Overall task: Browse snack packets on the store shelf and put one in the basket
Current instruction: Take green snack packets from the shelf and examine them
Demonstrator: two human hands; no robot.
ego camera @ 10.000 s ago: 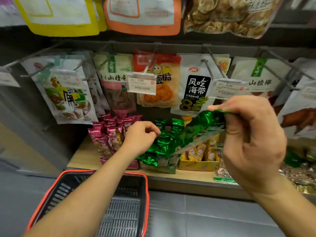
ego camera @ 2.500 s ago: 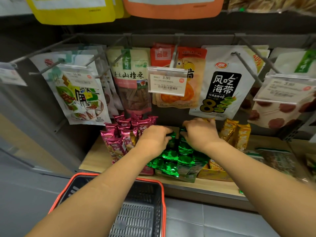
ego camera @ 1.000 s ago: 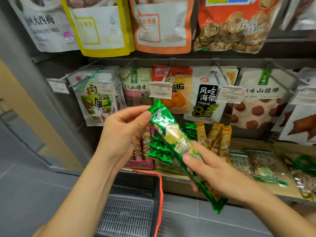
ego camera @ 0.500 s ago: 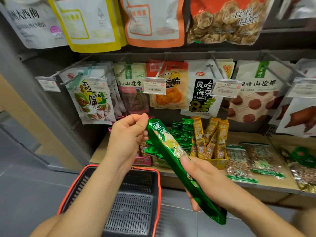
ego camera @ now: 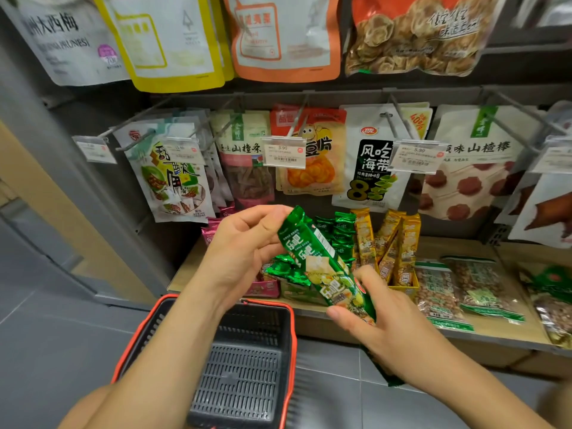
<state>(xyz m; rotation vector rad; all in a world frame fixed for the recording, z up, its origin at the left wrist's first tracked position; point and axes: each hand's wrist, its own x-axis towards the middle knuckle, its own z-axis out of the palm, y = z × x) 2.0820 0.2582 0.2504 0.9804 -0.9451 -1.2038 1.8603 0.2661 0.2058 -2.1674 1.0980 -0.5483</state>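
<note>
Green packet (ego camera: 322, 264), yellow packets (ego camera: 402, 243) behind, basket (ego camera: 244, 379) below

Wooden shelf (ego camera: 507, 250) carries pink packets (ego camera: 211, 235), green packets (ego camera: 342, 233), yellow packets (ego camera: 409, 243) and clear nut bags (ego camera: 439, 292)

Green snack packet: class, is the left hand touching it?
Touching. The head view shows the left hand pinching the top end of the green snack packet.

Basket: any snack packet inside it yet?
No, the basket shows only bare floor; left hand and right hand hold the green packet.
</note>
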